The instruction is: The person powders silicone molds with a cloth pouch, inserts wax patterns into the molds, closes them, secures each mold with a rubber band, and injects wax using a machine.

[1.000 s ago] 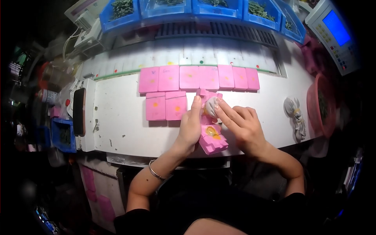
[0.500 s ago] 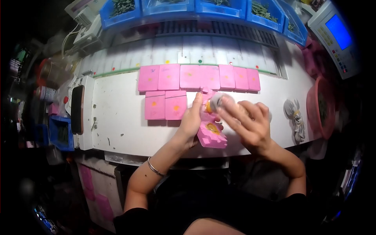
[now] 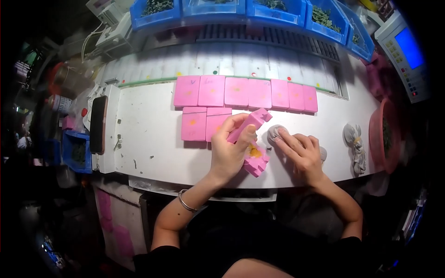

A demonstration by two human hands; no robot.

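Observation:
My left hand [image 3: 229,150] is wrapped round a pink mould piece [image 3: 252,124], held tilted above the white table. Just below it, partly behind my fingers, is a second pink mould part [image 3: 256,162] with a yellow-stained hollow. To the right, my right hand [image 3: 303,155] has its fingertips on a round grey cloth pad [image 3: 277,133], low over the table. Another bit of grey cloth [image 3: 323,153] shows beside that hand. Two rows of closed pink blocks [image 3: 212,91] with yellow spots lie beyond my hands.
Blue bins [image 3: 322,21] of small green pieces line the back. At the right are a tied grey cloth bundle [image 3: 356,148], a pink basket [image 3: 384,139] and a device with a blue screen [image 3: 408,48]. A phone [image 3: 98,125] lies at the left.
My right hand has moved the cloth pad away from the mould, down to the right. My left hand has turned the mould piece over to a slant. The view has shifted slightly.

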